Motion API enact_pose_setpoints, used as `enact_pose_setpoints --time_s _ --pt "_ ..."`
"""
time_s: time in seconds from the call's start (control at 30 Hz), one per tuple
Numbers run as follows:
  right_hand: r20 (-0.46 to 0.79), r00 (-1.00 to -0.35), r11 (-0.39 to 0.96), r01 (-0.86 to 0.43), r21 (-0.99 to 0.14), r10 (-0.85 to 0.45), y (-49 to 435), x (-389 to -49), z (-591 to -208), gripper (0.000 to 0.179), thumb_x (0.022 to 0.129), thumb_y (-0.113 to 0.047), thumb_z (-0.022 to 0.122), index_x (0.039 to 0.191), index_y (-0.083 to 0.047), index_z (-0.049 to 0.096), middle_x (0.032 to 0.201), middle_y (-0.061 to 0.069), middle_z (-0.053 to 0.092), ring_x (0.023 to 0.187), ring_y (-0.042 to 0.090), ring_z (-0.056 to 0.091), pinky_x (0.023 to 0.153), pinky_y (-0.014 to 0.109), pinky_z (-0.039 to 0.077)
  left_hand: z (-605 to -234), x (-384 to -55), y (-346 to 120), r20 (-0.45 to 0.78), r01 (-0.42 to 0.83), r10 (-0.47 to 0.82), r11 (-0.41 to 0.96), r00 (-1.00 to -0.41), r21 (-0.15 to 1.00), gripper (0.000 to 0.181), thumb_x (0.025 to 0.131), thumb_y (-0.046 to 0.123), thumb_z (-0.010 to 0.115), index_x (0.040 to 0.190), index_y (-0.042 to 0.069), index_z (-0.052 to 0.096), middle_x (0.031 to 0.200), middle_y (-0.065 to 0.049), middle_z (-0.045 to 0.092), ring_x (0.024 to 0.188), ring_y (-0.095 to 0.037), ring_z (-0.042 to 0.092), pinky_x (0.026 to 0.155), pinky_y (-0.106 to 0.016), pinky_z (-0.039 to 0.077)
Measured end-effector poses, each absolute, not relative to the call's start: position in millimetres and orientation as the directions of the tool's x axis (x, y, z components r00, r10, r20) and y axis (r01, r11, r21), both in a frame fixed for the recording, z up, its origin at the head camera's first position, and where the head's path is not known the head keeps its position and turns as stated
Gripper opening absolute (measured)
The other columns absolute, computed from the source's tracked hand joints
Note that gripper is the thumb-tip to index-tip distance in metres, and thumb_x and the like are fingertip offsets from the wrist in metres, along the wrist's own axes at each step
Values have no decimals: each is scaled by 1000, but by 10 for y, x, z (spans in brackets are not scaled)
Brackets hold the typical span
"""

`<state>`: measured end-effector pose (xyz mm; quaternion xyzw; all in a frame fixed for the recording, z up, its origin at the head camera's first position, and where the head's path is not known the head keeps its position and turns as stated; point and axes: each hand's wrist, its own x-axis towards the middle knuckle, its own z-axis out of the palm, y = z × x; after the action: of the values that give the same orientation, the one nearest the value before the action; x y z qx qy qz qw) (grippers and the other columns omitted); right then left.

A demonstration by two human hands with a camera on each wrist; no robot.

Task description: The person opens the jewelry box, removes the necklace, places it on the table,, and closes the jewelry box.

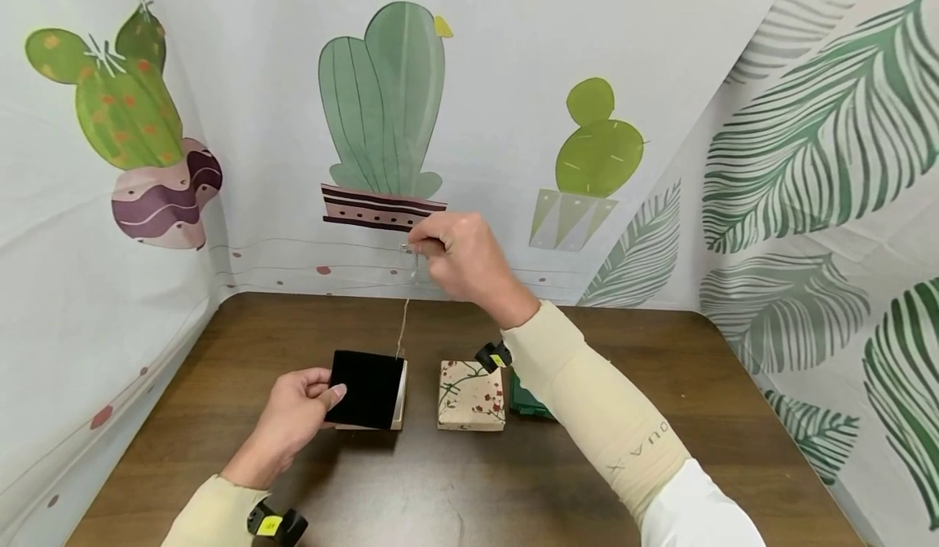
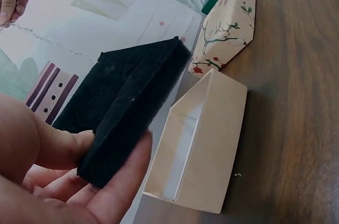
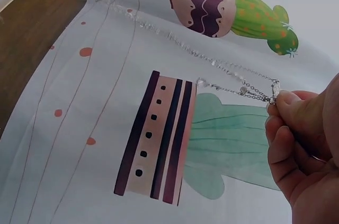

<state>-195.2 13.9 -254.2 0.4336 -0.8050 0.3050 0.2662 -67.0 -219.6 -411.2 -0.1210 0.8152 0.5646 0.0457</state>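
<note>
My left hand (image 1: pixel 293 416) pinches a square black foam pad (image 1: pixel 367 388) by its left edge, tilted over a cream box base (image 2: pixel 214 144). In the left wrist view the base stands open just beyond the pad, with a pale interior. Raised high above the table, my right hand (image 1: pixel 465 258) pinches the clasp end of a thin silver chain necklace (image 3: pixel 169 36) between thumb and fingertips. The chain runs down from those fingertips to the pad's far edge. In the left wrist view the chain (image 2: pixel 53 43) meets the pad's upper corner.
A cream lid with red flowers and green branches (image 1: pixel 472 396) lies to the right of the box base. Beside it, a green box (image 1: pixel 530 400) is partly hidden behind the right forearm. The brown table (image 1: pixel 440 490) ends at a cactus-printed cloth (image 1: pixel 499 123).
</note>
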Motion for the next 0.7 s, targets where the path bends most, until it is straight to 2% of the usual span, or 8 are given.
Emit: enact_pose_setpoints --time_s 0.1,0.37,0.7 --pt "705 -480 433 -861 -266 -521 160 -1960 -2526 25 88 14 62 86 -2 82 88 10 81 83 21 78 78 31 63 -4103 -667 -2193 -210 -248 -146 343 -967 906 32 103 6 62 129 -12 61 119 -24 72 113 -28 66 74 -36 64" --pt "725 -484 423 -859 -288 -490 215 -1967 -2470 21 90 11 66 86 -2 82 88 10 81 82 22 78 78 33 63 -4088 -646 -2189 -218 -259 -147 391 -965 883 31 102 7 63 126 -12 63 113 -22 73 96 -19 66 70 -28 59" --pt "707 -470 433 -865 -252 -529 284 -1973 -2464 18 91 7 69 88 -4 82 89 9 81 82 20 77 77 32 62 -4054 -633 -2213 -232 -269 -147 332 -961 904 42 104 11 60 137 -14 55 131 -32 65 123 -37 63 76 -33 64"
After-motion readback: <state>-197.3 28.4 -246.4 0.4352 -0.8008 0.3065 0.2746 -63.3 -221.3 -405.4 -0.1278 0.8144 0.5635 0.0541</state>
